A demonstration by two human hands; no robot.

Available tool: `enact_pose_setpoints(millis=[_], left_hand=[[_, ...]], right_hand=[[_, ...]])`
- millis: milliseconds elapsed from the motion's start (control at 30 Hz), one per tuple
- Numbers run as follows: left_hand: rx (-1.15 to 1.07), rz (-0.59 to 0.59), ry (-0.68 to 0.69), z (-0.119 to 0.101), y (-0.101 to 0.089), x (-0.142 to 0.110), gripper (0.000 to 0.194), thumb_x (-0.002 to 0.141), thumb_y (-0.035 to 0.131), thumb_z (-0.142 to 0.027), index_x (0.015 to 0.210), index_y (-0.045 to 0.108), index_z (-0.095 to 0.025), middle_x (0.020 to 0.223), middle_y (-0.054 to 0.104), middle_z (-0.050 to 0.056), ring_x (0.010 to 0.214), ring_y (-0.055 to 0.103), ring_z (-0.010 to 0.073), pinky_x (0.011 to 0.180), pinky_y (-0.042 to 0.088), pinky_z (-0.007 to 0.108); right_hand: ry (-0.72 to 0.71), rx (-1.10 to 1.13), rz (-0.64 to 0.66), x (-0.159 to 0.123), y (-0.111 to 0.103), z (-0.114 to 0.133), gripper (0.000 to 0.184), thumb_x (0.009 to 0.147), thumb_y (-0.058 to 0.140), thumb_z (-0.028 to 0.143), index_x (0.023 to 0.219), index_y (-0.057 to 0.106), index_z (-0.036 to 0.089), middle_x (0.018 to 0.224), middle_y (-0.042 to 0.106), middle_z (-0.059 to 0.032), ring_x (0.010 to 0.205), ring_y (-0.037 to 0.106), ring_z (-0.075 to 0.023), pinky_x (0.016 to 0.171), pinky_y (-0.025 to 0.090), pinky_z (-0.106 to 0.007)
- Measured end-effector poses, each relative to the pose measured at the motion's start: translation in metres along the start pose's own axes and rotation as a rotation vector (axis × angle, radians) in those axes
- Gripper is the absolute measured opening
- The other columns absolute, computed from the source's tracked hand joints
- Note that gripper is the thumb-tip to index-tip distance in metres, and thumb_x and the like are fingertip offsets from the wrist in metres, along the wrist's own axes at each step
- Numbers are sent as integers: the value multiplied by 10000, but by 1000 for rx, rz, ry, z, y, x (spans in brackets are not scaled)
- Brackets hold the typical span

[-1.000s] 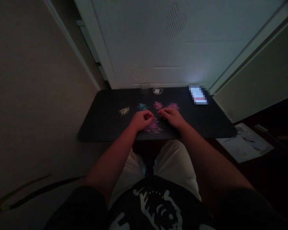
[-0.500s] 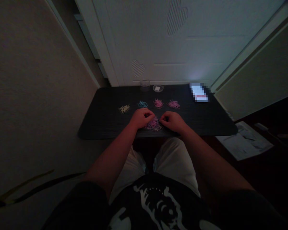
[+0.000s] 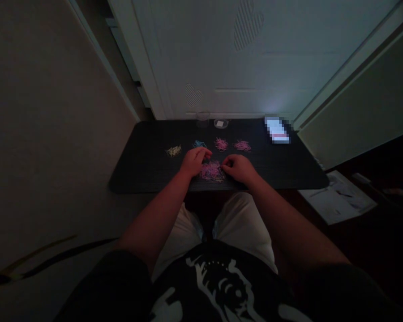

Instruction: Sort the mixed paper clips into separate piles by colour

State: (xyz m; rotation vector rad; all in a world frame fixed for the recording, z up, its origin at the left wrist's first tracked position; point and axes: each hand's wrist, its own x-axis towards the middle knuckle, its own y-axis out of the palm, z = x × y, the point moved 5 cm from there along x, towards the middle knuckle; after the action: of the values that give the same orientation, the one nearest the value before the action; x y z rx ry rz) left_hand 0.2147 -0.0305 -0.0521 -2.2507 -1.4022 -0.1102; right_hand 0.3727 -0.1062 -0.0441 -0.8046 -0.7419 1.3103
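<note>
A mixed pile of thin, short stick-like pieces (image 3: pixel 212 172), mostly pink and purple, lies near the table's front edge. At its left rim is my left hand (image 3: pixel 193 162), fingers stretched to the right and a little apart, with nothing visible in them. My right hand (image 3: pixel 240 168) touches the pile's right side, thumb and forefinger pinched together; what they hold is too small to make out. Behind the hands lie a yellowish pile (image 3: pixel 173 151), a blue pile (image 3: pixel 199 144) partly covered by my left hand, a pink pile (image 3: pixel 221 144) and another pink pile (image 3: pixel 242 146).
At the back of the dark table (image 3: pixel 144 172) stand a clear round container (image 3: pixel 203 119) and a clear lid (image 3: pixel 220 124) with a white label. A lit, blurred-out phone-like screen (image 3: pixel 277 130) is at the back right. A white door (image 3: pixel 215 58) rises behind.
My right hand has come back from near the pink piles to the mixed pile. My left hand has shifted slightly away and left, its fingers loosening and uncovering more of the mixed pile.
</note>
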Motion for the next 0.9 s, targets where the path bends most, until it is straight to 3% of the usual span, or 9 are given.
enact_pose_setpoints(millis=[167,300,600,900], left_hand=[[-31,-41,-41,2,-3,1,327,871,370,-258,805,667,-137,754,665,42,708,589,121,679,468,243],[-26,-29,-34,2,-2,1,327,875,363,-249,813,664,-139,770,671,43,716,593,119,684,470,243],[126,132,-30,-5,9,-2,196,775,548,-196,922,673,-158,870,704,38,768,630,143,705,485,266],[185,178,21,-11,8,-4,203,782,564,-236,912,695,-151,804,695,28,708,604,132,658,463,248]], right_hand=[[0,7,-33,0,0,0,142,745,561,262,754,679,182,707,661,-16,603,533,-122,571,359,-244],[-33,170,-4,0,-5,-3,164,748,561,269,748,677,153,694,657,-27,592,531,-120,571,384,-243],[-106,448,68,3,-6,0,216,706,608,344,761,657,141,669,627,-19,579,510,-116,555,399,-247],[-175,456,99,19,-9,10,204,713,595,326,766,647,136,634,587,-8,569,485,-113,551,375,-249]])
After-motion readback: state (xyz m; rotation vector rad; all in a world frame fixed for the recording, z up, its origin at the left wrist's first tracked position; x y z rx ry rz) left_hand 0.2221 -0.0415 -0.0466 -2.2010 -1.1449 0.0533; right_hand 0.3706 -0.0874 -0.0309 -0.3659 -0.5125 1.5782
